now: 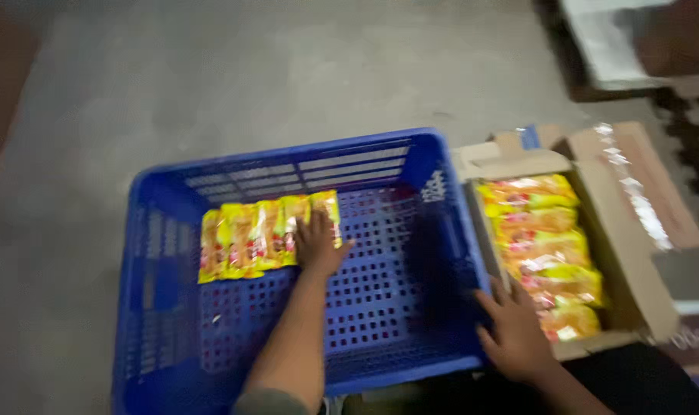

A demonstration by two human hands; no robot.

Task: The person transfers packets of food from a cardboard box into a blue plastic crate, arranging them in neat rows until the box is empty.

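A blue plastic crate with a perforated floor sits on the ground in front of me. A row of several yellow snack packets stands along its far side. My left hand lies flat against the right end of that row, fingers spread over the last packet. My right hand rests on the crate's right rim, beside an open cardboard box filled with more yellow packets. It holds nothing.
Grey concrete floor stretches beyond the crate. A dark pallet or mat with a pale sheet lies at the top right. The box's flaps with shiny tape stick out to the right.
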